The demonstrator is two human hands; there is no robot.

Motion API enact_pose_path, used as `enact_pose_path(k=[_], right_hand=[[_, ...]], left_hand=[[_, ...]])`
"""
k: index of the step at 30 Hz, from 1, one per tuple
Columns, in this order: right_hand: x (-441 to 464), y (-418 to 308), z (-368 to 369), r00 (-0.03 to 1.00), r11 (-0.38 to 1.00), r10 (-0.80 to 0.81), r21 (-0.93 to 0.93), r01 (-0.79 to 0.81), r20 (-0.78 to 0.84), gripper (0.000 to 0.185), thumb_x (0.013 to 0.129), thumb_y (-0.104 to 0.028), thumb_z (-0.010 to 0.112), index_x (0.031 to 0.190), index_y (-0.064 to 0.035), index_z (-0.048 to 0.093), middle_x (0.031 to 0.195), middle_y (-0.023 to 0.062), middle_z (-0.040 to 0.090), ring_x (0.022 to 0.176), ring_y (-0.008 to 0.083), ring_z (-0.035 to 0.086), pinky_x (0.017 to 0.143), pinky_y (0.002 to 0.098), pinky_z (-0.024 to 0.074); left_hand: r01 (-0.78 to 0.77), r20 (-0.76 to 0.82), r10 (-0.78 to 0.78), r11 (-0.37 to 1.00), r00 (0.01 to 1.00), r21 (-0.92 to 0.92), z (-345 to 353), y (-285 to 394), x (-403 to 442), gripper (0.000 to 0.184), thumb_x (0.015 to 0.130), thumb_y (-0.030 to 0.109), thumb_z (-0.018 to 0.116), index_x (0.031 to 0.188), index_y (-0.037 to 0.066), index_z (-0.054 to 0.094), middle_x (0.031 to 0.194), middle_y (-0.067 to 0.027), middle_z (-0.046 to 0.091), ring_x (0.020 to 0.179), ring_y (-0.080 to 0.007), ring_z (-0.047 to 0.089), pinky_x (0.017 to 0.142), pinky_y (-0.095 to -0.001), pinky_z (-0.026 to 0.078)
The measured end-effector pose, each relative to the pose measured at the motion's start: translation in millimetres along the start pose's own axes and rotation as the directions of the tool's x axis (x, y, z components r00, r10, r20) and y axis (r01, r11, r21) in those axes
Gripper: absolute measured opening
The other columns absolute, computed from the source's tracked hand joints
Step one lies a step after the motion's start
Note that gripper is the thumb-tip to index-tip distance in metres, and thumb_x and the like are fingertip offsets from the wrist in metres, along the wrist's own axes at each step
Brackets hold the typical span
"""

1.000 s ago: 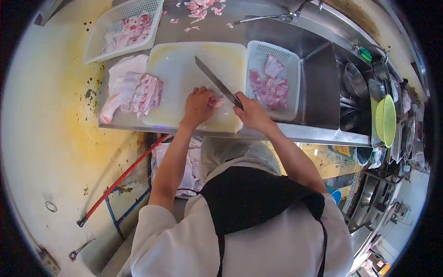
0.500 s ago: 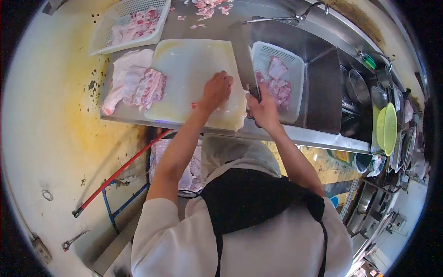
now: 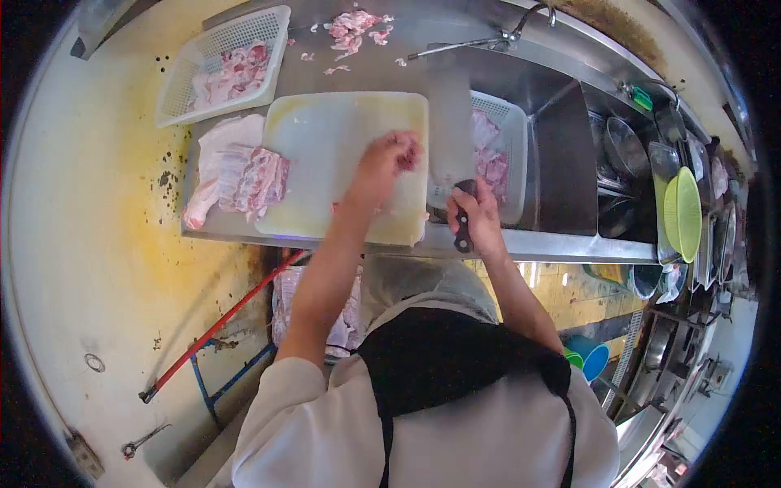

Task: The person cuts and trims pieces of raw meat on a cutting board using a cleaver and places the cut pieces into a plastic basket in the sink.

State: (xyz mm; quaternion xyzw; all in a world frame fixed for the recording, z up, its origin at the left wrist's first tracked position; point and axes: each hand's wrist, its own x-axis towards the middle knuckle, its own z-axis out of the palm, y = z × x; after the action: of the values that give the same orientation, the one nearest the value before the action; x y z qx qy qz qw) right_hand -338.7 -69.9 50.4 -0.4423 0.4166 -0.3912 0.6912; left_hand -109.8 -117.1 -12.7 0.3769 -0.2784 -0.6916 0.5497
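Note:
My left hand is closed above the right part of the white cutting board. Between its blurred fingers shows a pinkish scrap of meat. In my right hand is the black riveted handle of a cleaver, just right of the board. Its broad blade points away from me, blurred, and covers the left part of a white basket holding raw meat pieces. A slab of ribs with skin lies across the board's left edge.
Another white basket with meat stands at the back left. Meat scraps lie on the steel counter behind the board. To the right are a sink, a faucet and a yellow-green colander. A red bar leans below the counter.
The cleaver and my right hand have moved slightly right and toward me, away from the board's edge. My left hand has lifted a little off the board. The view has shifted somewhat.

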Motion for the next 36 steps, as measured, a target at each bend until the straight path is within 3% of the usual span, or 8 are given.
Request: enact_pose_path(k=[4, 8, 10, 11, 14, 23, 30, 36], right_hand=[[-8.1, 4.6, -3.5, 0.999, 0.983, -0.029, -0.184, 0.02, -0.047, 0.017, 0.094, -0.013, 0.058, 0.107, -0.004, 0.052, 0.07, 0.004, 0.055, 0.049, 0.0123, 0.05, 0.048, 0.0281, 0.0416], [-21.6, 28.1, -11.2, 0.995, 0.877, 0.087, -0.477, -0.056, 0.043, 0.019, 0.095, -0.013, 0.058, 0.11, -0.0028, 0.053, 0.072, 0.0042, 0.055, 0.05, 0.0127, 0.05, 0.048, 0.0299, 0.0414], [-33.2, 47.1, -11.8, 0.995, 0.827, 0.051, -0.562, 0.005, 0.084, 0.028, 0.095, -0.015, 0.059, 0.118, -0.002, 0.053, 0.075, 0.009, 0.057, 0.058, 0.017, 0.055, 0.055, 0.0336, 0.0447], [-38.8, 52.2, -12.3, 0.995, 0.797, 0.031, -0.603, 0.036, 0.1, 0.032, 0.095, -0.016, 0.06, 0.122, -0.0016, 0.053, 0.076, 0.0114, 0.057, 0.062, 0.0192, 0.057, 0.059, 0.0355, 0.0464], [-51.2, 54.1, -11.7, 0.988, 0.809, 0.152, -0.578, -0.108, 0.028, 0.037, 0.095, -0.02, 0.062, 0.126, -0.0018, 0.051, 0.082, 0.0184, 0.059, 0.07, 0.0326, 0.059, 0.067, 0.0428, 0.0489], [-7.7, 26.5, 21.7, 0.989, 0.716, -0.102, -0.682, 0.147, 0.106, 0.03, 0.094, -0.016, 0.061, 0.116, 0.002, 0.052, 0.079, 0.0204, 0.059, 0.073, 0.0401, 0.062, 0.066, 0.0445, 0.048], [14.6, -59.2, 89.0, 0.95, 0.743, -0.291, -0.598, 0.301, 0.116, 0.037, 0.095, -0.02, 0.06, 0.123, 0.001, 0.048, 0.077, 0.0196, 0.062, 0.068, 0.0421, 0.062, 0.063, 0.0461, 0.049], [35.2, 43.9, 61.8, 0.979, 0.447, 0.035, -0.879, 0.165, 0.202, 0.037, 0.093, -0.017, 0.06, 0.121, 0.0011, 0.044, 0.081, 0.0305, 0.065, 0.08, 0.0491, 0.065, 0.069, 0.0567, 0.0504]], left_hand=[[-0.412, -0.201, 0.469, 0.87, 0.86, 0.27, -6.2, 114.1, 44.4, 0.026, 0.096, 0.022, 0.063, 0.115, 0.004, 0.064, 0.1, -0.0074, 0.068, 0.092, -0.0215, 0.063, 0.084, -0.0368, 0.05], [-0.119, 0.173, 0.702, -0.125, 0.691, 0.985, -44.5, 154.2, 5.5, 0.027, 0.093, 0.025, 0.066, 0.115, 0.009, 0.065, 0.113, -0.012, 0.067, 0.111, -0.0241, 0.062, 0.1, -0.0409, 0.045], [0.021, -0.051, 0.216, 0.139, 0.975, 0.99, -52.3, 119.5, -44.5, 0.028, 0.089, 0.02, 0.067, 0.116, 0.01, 0.065, 0.119, -0.0122, 0.064, 0.118, -0.0252, 0.058, 0.103, -0.0402, 0.043], [-0.391, 0.413, 0.135, -0.164, 0.901, 0.906, -102.1, 79.4, -64.4, 0.033, 0.083, 0.014, 0.07, 0.116, 0.01, 0.065, 0.119, -0.0114, 0.063, 0.115, -0.0277, 0.058, 0.095, -0.0389, 0.048], [-0.221, 0.223, 0.1, -0.028, 0.97, 0.975, -68.5, 34.6, -133.7, 0.035, 0.078, 0.005, 0.07, 0.112, 0.009, 0.068, 0.103, -0.014, 0.062, 0.098, -0.0325, 0.06, 0.085, -0.0425, 0.05], [-0.097, 0.014, 0.651, 0.092, 0.759, 0.991, -15.7, -31.8, -71.5, 0.028, 0.079, 0.004, 0.066, 0.106, 0.01, 0.066, 0.094, -0.0121, 0.062, 0.093, -0.036, 0.059, 0.081, -0.0464, 0.049], [-0.058, -0.022, 0.624, 0.107, 0.781, 0.993, -32.9, -30.7, -88.9, 0.018, 0.077, 0.005, 0.069, 0.094, 0.009, 0.064, 0.089, -0.0095, 0.064, 0.09, -0.033, 0.06, 0.078, -0.0435, 0.05], [-0.019, -0.047, 0.605, 0.103, 0.795, 0.995, -35.7, -32.4, -89.2, 0.021, 0.075, 0.004, 0.069, 0.095, 0.01, 0.066, 0.09, -0.0092, 0.065, 0.089, -0.0325, 0.061, 0.079, -0.0431, 0.05]])
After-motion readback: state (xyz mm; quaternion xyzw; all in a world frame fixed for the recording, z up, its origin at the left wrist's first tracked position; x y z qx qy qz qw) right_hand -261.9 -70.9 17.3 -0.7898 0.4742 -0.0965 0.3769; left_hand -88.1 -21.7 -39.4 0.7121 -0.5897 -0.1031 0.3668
